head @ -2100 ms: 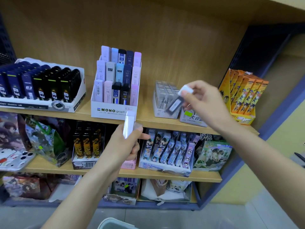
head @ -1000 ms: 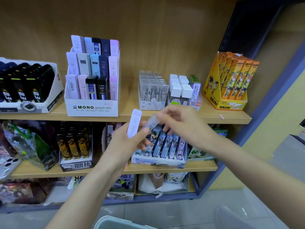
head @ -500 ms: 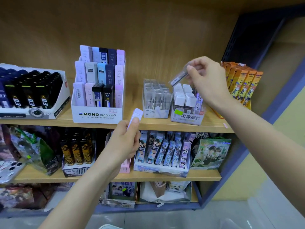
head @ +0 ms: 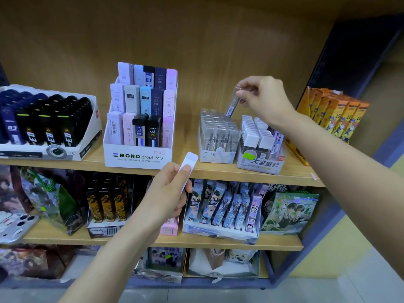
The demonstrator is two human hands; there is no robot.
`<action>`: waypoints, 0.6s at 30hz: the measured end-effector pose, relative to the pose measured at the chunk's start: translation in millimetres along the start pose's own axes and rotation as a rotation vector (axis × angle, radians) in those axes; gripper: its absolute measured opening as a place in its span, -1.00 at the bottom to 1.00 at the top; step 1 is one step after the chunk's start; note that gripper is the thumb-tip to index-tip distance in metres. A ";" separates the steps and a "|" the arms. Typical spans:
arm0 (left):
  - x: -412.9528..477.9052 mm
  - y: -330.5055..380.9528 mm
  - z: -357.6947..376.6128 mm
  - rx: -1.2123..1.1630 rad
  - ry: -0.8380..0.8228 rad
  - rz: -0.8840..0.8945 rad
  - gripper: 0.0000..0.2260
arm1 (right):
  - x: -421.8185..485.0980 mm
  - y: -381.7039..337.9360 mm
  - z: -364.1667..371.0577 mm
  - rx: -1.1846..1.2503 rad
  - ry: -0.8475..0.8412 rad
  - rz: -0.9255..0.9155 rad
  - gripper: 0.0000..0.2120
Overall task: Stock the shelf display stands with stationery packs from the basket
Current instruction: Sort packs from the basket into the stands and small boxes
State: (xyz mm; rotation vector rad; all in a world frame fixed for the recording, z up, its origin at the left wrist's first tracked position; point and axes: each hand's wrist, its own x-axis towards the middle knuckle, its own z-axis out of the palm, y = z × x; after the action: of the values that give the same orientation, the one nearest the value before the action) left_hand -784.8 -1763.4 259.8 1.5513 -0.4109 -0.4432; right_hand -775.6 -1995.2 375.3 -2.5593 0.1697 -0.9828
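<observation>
Head camera looks at a wooden shelf (head: 295, 178) full of little boxes of pencil leads. The right hand (head: 265, 99) pinches the top end of a thin clear pack (head: 232, 104) with its fingertips. The pack is tilted, and its low end points down at the back row of the clear stand (head: 215, 157), where many packs just like it stand in tidy rows. I think it is held by the very top so the fingers do not bump the packs around it when it goes into a gap. The back row is a bit blurry, so I cannot tell which slot is free. The left hand (head: 168, 193) is curled round a pale lilac pack (head: 188, 169), with the thumb pressed flat on its front. It waits low, in front of the shelf edge, just beside the MONO stand (head: 137, 157). That stand has stepped rows of pastel and dark packs, so this one most likely belongs there – the colour matches. Right of the clear stand sits a stand of white-capped packs (head: 262, 164), touching it or nearly so. The basket is not in view. The clear pack should go in gently – a hard push could knock its neighbours over.
</observation>
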 end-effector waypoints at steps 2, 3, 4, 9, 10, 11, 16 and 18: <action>0.7 -0.6 -0.5 0.006 -0.008 -0.007 -0.75 | 3.8 -0.1 -3.9 -0.014 -0.031 -0.007 -0.90; 1.2 -0.8 -0.9 0.010 -0.012 -0.007 -0.75 | 5.3 -0.4 -6.1 -0.019 -0.049 -0.012 -0.90; 1.6 -1.0 -1.2 0.010 -0.015 -0.008 -0.75 | 6.6 -0.5 -7.7 -0.027 -0.068 -0.018 -0.89; 2.4 0.5 0.9 -0.005 -0.024 -0.016 -0.75 | 11.3 -0.3 -6.2 -0.074 -0.070 -0.017 -0.88; 2.4 0.9 1.8 -0.009 -0.025 -0.017 -0.75 | 12.2 0.2 -4.1 -0.067 -0.062 -0.011 -0.87; 2.4 1.2 2.4 -0.014 -0.025 -0.018 -0.76 | 13.2 0.2 -1.6 -0.060 -0.054 -0.010 -0.87; 3.8 1.4 2.3 -0.023 -0.026 -0.021 -0.76 | 16.2 4.6 6.0 -0.071 -0.007 -0.009 -0.88; 4.9 1.0 1.0 -0.016 -0.022 -0.023 -0.75 | 18.1 6.3 7.9 -0.075 0.003 -0.013 -0.87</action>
State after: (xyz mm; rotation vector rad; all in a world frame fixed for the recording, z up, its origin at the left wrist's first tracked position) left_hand -781.1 -1766.8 260.6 1.5378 -0.4064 -0.4808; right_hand -756.6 -2003.0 378.6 -2.6302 0.1946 -1.0039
